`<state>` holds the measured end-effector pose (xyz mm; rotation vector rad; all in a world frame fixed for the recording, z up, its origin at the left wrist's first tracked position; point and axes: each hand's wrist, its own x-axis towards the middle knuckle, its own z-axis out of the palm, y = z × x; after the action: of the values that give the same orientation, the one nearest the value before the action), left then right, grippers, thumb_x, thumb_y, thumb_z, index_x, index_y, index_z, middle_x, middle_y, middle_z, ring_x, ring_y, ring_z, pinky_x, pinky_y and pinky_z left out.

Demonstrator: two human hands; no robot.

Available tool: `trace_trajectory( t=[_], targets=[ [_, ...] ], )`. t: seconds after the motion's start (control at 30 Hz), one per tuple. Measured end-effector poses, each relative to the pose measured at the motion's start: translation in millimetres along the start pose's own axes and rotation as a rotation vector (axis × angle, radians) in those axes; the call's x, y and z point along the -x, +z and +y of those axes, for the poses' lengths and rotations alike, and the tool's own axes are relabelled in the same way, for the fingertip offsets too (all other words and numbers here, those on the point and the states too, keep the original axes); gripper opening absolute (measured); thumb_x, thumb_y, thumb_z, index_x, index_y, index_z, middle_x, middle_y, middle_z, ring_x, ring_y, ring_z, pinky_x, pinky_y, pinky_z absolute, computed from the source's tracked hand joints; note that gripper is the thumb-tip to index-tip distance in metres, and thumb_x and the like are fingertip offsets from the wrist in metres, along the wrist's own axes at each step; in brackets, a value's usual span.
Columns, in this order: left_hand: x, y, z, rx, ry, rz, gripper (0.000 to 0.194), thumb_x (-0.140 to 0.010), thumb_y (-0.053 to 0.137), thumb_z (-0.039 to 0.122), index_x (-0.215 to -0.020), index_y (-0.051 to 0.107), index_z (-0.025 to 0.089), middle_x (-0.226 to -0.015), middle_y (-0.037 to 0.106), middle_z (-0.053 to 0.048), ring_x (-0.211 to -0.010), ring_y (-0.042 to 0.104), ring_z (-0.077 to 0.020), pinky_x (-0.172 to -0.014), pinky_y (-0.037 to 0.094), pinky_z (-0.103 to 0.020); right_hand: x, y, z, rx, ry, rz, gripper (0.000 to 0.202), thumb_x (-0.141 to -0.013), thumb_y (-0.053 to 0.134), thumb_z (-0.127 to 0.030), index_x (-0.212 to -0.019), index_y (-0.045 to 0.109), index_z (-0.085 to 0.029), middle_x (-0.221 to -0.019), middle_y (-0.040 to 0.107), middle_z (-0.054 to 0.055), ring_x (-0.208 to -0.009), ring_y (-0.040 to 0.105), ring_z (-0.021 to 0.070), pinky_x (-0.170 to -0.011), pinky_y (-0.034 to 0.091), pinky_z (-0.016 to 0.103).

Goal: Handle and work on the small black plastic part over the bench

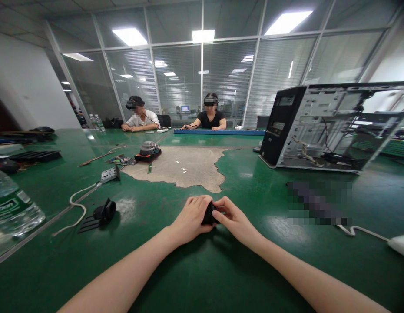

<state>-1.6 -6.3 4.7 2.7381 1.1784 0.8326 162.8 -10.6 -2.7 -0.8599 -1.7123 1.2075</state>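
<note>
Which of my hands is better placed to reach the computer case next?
Right, probably. Your right hand is nearer the computer case; your left hand is farther off. Both are on the black part, so the right must let go first.

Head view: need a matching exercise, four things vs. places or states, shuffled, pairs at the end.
Things:
1. black part
2. water bottle
3. computer case
4. tan patch

Places or states:
A. right side, open-sided
B. held by left hand and right hand
C. left edge, green-labelled
D. near the centre, ragged-edged

Pairs: 1-B; 2-C; 3-A; 4-D
</note>
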Motion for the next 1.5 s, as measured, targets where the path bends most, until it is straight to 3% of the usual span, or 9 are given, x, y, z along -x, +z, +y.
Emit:
trace_trajectory(
  t=[0.27,0.43,0.6,0.8,0.97,1.17,1.3,1.5],
  targets=[
    [-1,-0.4,1,-0.001,-0.005,-0.007,0.053,-0.065,0.062,0.025,-0.109,0.033,0.020,-0.108,0.048,-0.006,-0.100,0.045,-0.0221,-0.084,0.033,-0.037,-5,-1,-1,-0.014,0.072,0.019,0.024,-0.073,0.055,-0.033,-0.090,0.046,-0.019,-0.093,0.052,0.003,-0.081,0.054,0.0141,-0.068,0.049,0.030],
    [-1,-0.7,0,-0.005,-0.006,-0.015,0.053,-0.065,0.060,0.021,-0.110,0.032,0.020,-0.109,0.048,-0.007,-0.100,0.045,-0.0221,-0.085,0.033,-0.037,1,0,-5,0.039,-0.013,-0.006,0.022,-0.072,0.057,-0.027,-0.089,0.045,-0.021,-0.090,0.050,0.002,-0.090,0.052,0.0154,-0.071,0.048,0.028],
    [-1,-0.2,0,0.001,-0.007,-0.003,0.053,-0.065,0.061,0.025,-0.110,0.032,0.020,-0.107,0.049,-0.006,-0.100,0.045,-0.0223,-0.084,0.032,-0.037,-1,1,-1,0.008,0.010,0.008,0.016,-0.077,0.052,-0.029,-0.088,0.044,-0.020,-0.084,0.051,0.000,-0.077,0.054,0.0127,-0.065,0.049,0.027],
    [-2,-1.1,1,0.003,-0.016,-0.017,0.052,-0.065,0.061,0.024,-0.108,0.033,0.020,-0.107,0.048,-0.006,-0.099,0.045,-0.0220,-0.084,0.032,-0.036,-3,1,-2,0.037,0.051,0.023,0.021,-0.075,0.053,-0.030,-0.092,0.045,-0.019,-0.092,0.051,0.003,-0.083,0.054,0.0147,-0.069,0.049,0.029],
    [-1,-2.4,1,0.013,-0.022,-0.027,0.051,-0.065,0.059,0.021,-0.109,0.033,0.021,-0.108,0.048,-0.006,-0.099,0.046,-0.0219,-0.084,0.032,-0.036,3,1,-7,0.047,-0.042,-0.012,0.021,-0.073,0.056,-0.027,-0.090,0.046,-0.021,-0.091,0.051,0.001,-0.090,0.052,0.0150,-0.073,0.048,0.028],
    [-1,0.0,0,0.004,-0.018,-0.008,0.053,-0.064,0.060,0.024,-0.109,0.033,0.021,-0.106,0.049,-0.006,-0.099,0.045,-0.0221,-0.084,0.032,-0.036,1,1,-2,0.002,0.022,0.006,0.017,-0.077,0.052,-0.030,-0.089,0.044,-0.021,-0.082,0.052,0.000,-0.075,0.055,0.0120,-0.065,0.050,0.027],
    [-1,0.5,0,0.008,-0.017,-0.010,0.052,-0.064,0.061,0.023,-0.108,0.033,0.021,-0.106,0.049,-0.006,-0.099,0.045,-0.0218,-0.084,0.032,-0.036,-2,1,-1,0.014,0.046,0.028,0.023,-0.075,0.054,-0.030,-0.093,0.044,-0.020,-0.096,0.050,0.003,-0.081,0.054,0.0134,-0.067,0.050,0.028],
    [-1,-2.8,2,-0.001,-0.021,-0.030,0.052,-0.064,0.060,0.020,-0.108,0.034,0.020,-0.107,0.049,-0.006,-0.098,0.045,-0.0218,-0.084,0.032,-0.036,3,0,-7,0.037,-0.022,-0.038,0.022,-0.073,0.056,-0.026,-0.091,0.045,-0.021,-0.091,0.051,0.002,-0.091,0.052,0.0153,-0.074,0.049,0.030]
  ],
)
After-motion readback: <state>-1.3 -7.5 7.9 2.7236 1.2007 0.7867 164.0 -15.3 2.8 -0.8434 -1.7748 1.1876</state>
